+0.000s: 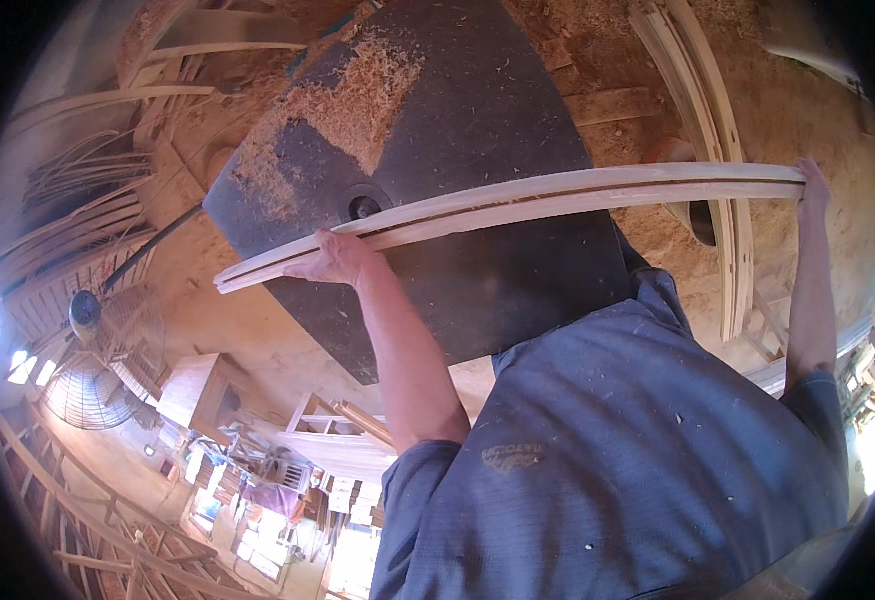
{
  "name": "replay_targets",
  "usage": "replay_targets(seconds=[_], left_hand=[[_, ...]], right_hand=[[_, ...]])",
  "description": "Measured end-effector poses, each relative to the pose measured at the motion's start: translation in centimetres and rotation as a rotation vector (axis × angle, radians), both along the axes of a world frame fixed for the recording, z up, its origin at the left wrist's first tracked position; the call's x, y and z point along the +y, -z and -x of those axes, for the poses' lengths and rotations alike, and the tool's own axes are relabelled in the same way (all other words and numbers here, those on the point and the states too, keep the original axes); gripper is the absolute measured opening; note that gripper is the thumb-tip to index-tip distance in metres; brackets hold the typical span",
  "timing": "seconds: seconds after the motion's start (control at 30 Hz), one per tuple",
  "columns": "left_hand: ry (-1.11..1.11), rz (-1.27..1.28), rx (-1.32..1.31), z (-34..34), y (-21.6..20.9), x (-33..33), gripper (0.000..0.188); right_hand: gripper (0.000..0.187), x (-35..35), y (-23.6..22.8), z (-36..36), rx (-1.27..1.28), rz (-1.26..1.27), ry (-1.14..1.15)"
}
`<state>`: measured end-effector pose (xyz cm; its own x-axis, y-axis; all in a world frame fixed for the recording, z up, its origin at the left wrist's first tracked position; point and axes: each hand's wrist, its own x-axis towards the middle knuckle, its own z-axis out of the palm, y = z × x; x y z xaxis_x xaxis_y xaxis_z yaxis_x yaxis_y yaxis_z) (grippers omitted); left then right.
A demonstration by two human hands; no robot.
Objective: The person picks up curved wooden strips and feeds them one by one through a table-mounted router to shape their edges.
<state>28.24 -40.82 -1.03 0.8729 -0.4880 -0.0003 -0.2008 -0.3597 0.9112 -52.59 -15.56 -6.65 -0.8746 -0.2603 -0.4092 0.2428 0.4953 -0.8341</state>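
Observation:
A long, pale wooden strip [558,197] with a dark groove along its side stretches across a dark metal machine table [478,110]. Near its left end my left hand [340,258] is closed on it, fingers over the top edge. My right hand [812,184] grips the far right end, out beyond the table's edge. Just behind the strip, close to my left hand, a round cutter spindle [363,206] sits in a circular opening of the table. The strip's edge runs right beside this opening; whether it touches the cutter I cannot tell.
Wood shavings [363,95] heap on the table's far left part. On the right lie long wooden strips [723,120] over a dusty floor. A caged fan [93,385] stands at the left, near a pale wooden cabinet [193,395]. Curved wooden pieces [68,210] are stacked at far left.

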Motion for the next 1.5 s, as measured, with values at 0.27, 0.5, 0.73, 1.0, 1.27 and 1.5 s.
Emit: replay_targets(seconds=[0.27,0.5,0.73,1.0,1.27,1.5], left_hand=[[-0.011,-0.083,-0.044,-2.6,-2.5,-1.7,0.087],[-0.055,-0.508,-0.195,-11.7,0.5,-1.8,0.059],[0.787,-1.974,-1.425,-16.1,-1.3,-2.0,0.065],[0.599,-1.901,-1.076,-24.9,0.5,-0.5,0.067],[0.488,-1.551,-1.405,-32.0,0.9,4.5,0.025],[0.523,-1.478,-1.380,-38.5,1.4,9.2,0.024]], right_hand=[[0.040,-4.4,1.1,-3.2,0.297,-0.086,-0.171],[0.037,-9.6,0.2,-9.3,0.382,-0.219,-0.259],[0.037,-16.9,-5.1,-21.4,0.277,-0.217,-0.057],[0.040,-20.7,-4.5,-26.6,0.285,-0.110,-0.163],[0.045,-25.5,-4.5,-33.4,0.548,-0.134,-0.379],[0.048,-29.0,-5.9,-40.4,0.749,-0.148,-0.580]])
